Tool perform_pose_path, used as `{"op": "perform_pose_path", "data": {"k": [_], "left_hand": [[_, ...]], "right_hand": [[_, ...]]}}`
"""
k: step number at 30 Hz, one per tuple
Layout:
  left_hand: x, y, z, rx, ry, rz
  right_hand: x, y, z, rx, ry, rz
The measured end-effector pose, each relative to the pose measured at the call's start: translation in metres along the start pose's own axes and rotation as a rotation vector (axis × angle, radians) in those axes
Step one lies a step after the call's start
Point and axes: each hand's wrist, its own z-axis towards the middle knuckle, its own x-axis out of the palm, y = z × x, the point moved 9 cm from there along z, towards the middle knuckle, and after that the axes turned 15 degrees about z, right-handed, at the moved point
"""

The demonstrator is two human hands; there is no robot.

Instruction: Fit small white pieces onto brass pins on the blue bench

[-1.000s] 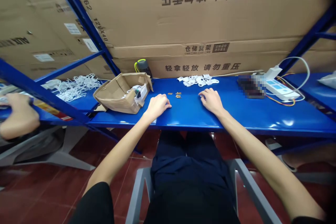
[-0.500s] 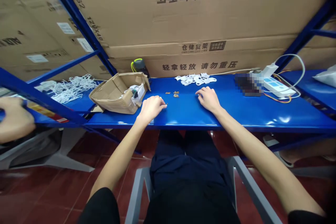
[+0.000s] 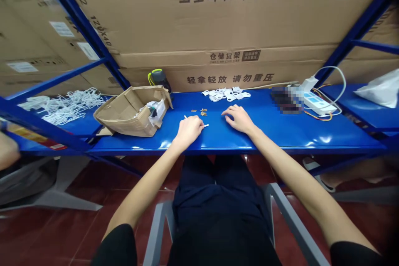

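Observation:
My left hand (image 3: 190,130) is closed low over the blue shelf, with a small white piece (image 3: 206,125) sticking out at its fingertips. Another white bit shows by the knuckles, and I cannot make out if the two are joined. Just beyond that hand lie several small brass-coloured pieces (image 3: 203,112). My right hand (image 3: 239,119) rests on the shelf to their right, its fingers apart and holding nothing. Behind both hands is a loose pile of flat white plastic parts (image 3: 230,94) with holes in them.
An open cardboard box (image 3: 124,122) with small items stands left, a dark bottle (image 3: 161,78) behind it. White cords (image 3: 68,106) are heaped further left. On the right sit a blurred-out dark object (image 3: 285,100) and a power strip (image 3: 318,103). A co-worker's blurred arm (image 3: 8,149) enters at far left.
My left hand has shifted right, nearer the brass-coloured pieces, and a white piece now shows at its fingertips. My right hand stays in about the same place. The whole view has swung slightly.

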Motion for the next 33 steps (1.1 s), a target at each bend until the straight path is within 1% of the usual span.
{"op": "perform_pose_path", "data": {"k": [3,4,6,9,14,17,19,21,24,27,30,33], "left_hand": [[-0.001,-0.029,0.016,0.074,-0.058,-0.079],[0.0,-0.037,0.022,0.09,-0.073,-0.112],[0.003,-0.046,0.033,0.098,-0.086,-0.161],[0.008,-0.048,0.041,0.089,-0.103,-0.2],[0.005,-0.039,0.035,0.101,-0.139,-0.227],[0.002,-0.027,0.031,0.085,-0.127,-0.189],[0.001,-0.014,0.027,0.063,-0.116,-0.155],[0.002,0.005,0.023,0.032,-0.105,-0.118],[0.004,0.039,0.018,-0.036,-0.101,-0.075],[0.007,0.065,0.019,-0.087,-0.116,-0.066],[0.013,0.076,0.028,-0.119,-0.112,-0.056],[0.015,0.077,0.036,-0.143,-0.126,-0.052]], "right_hand": [[0.008,0.016,-0.002,-0.131,0.089,0.119],[0.01,0.017,-0.002,-0.151,0.11,0.14],[0.012,0.016,-0.002,-0.16,0.124,0.152],[0.012,0.01,0.001,-0.144,0.104,0.138],[0.014,0.009,0.003,-0.138,0.11,0.093],[0.01,0.005,0.003,-0.105,0.1,0.044],[0.004,-0.002,0.002,-0.061,0.068,-0.003],[-0.002,-0.011,0.001,0.005,0.024,-0.051],[-0.007,-0.024,0.0,0.104,-0.028,-0.101],[-0.008,-0.029,0.0,0.153,-0.054,-0.12],[-0.008,-0.029,-0.001,0.161,-0.071,-0.116],[-0.008,-0.029,-0.001,0.158,-0.077,-0.109]]}}
